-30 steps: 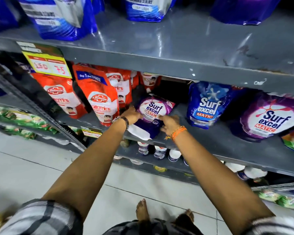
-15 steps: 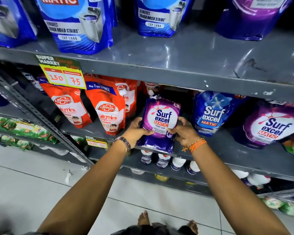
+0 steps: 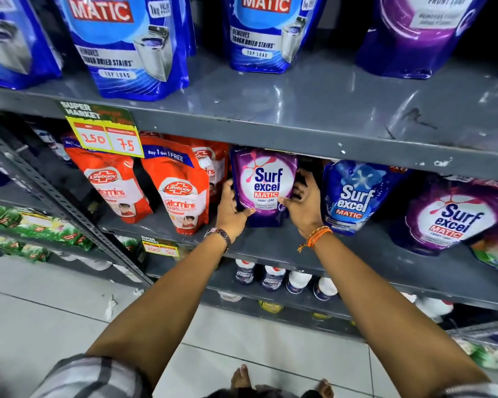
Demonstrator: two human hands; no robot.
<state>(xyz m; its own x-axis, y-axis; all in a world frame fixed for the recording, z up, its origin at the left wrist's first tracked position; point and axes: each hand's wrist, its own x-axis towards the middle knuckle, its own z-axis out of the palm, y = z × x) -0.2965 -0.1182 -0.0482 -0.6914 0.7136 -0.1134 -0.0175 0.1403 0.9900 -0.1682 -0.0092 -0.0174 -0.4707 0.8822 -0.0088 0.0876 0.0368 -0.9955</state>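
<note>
Head view: my left hand (image 3: 232, 209) and right hand (image 3: 302, 203) grip the purple pouch (image 3: 266, 182) upright between them on the shelf (image 3: 270, 248), so I should settle its base flat before easing my thumbs off.

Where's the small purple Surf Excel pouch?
Head view, centre: the purple pouch stands on the grey shelf between a red Lifebuoy pouch and a blue Surf Excel pouch.

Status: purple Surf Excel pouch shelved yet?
Mostly. Done: the purple Surf Excel pouch stands upright on the middle shelf, between a Lifebuoy pouch and a blue Surf Excel pouch. In hand: left hand and right hand grip its lower edges. Remaining: letting go, perhaps squaring it.
</note>
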